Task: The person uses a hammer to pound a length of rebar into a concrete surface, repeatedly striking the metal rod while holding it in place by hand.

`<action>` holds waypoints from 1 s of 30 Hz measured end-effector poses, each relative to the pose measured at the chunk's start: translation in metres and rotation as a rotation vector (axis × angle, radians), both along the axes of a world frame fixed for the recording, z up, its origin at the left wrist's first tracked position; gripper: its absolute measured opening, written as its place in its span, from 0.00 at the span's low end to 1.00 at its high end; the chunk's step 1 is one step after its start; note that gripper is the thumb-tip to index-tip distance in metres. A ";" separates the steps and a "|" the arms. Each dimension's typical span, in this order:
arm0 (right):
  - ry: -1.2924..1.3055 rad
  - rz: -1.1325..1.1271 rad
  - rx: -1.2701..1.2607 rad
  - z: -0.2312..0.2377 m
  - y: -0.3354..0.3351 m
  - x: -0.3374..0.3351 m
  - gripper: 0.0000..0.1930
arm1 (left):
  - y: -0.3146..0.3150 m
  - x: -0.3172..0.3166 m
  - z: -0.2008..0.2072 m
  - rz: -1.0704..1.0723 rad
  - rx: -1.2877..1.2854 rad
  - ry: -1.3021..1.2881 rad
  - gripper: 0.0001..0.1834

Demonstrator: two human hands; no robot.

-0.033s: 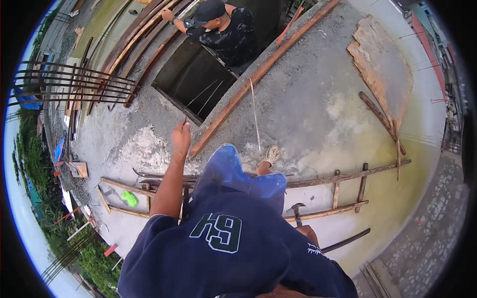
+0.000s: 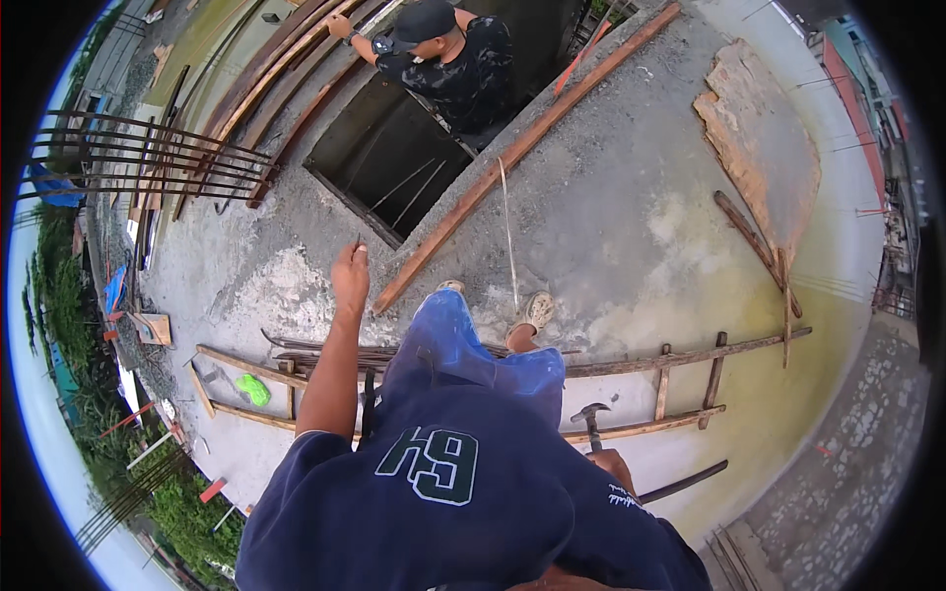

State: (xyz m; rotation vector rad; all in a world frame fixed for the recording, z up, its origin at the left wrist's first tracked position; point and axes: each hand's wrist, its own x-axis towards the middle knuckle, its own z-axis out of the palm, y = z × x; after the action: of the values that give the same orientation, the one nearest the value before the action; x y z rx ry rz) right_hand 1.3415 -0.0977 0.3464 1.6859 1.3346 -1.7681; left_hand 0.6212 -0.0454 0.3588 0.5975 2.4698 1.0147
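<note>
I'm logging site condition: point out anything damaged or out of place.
The plywood sheet at the upper right looks damaged: its left edge is ragged and broken. A bright green item, too unclear to identify, looks out of place inside the lower-left wooden frame.

Person's wearing navy shirt (image 2: 394, 532), lg. dk.-green chars. (image 2: 458, 470) w/ white outline running across chest; R sleeve (image 2: 641, 532) is bearing sm. white script (image 2: 625, 500). Blue bottoms (image 2: 463, 335) are showing pale smudges; beige perforated clogs (image 2: 539, 307) are covering feet.
</note>
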 end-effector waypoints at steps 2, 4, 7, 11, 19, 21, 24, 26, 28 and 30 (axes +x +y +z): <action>-0.411 -0.309 -0.354 -0.012 0.042 0.005 0.12 | -0.023 -0.016 -0.005 0.143 0.104 -0.058 0.14; -0.456 -0.212 -0.337 0.002 0.073 -0.001 0.12 | -0.033 -0.026 -0.013 0.330 0.146 -0.271 0.13; -0.539 -0.112 -0.320 0.031 0.120 -0.024 0.11 | -0.053 -0.031 -0.056 0.475 0.231 -0.454 0.12; -0.327 0.256 -0.191 0.103 0.143 -0.064 0.12 | -0.036 -0.022 -0.102 0.479 0.285 -0.596 0.15; -0.710 0.165 -0.366 0.151 0.158 -0.135 0.11 | -0.003 -0.027 -0.132 0.205 0.116 -0.360 0.14; -0.774 0.120 -0.398 0.155 0.156 -0.136 0.11 | 0.044 -0.060 -0.112 0.100 0.078 -0.343 0.15; -0.818 0.107 -0.407 0.156 0.168 -0.123 0.11 | 0.112 -0.092 -0.104 0.037 0.044 -0.218 0.17; -0.626 0.276 -0.365 0.151 0.184 -0.108 0.11 | 0.144 -0.101 -0.096 0.013 0.081 -0.270 0.18; -0.803 0.105 -0.338 0.140 0.198 -0.126 0.11 | 0.157 -0.097 -0.088 -0.017 0.109 -0.297 0.19; -0.787 -0.016 -0.312 0.128 0.213 -0.112 0.11 | 0.158 -0.085 -0.088 0.056 0.129 -0.277 0.17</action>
State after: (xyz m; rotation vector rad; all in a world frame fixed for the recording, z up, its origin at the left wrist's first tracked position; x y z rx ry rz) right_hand 1.2291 0.1151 0.4747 1.8947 0.6563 -1.0366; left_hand 0.5363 0.1125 0.2706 0.3974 2.2019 1.1979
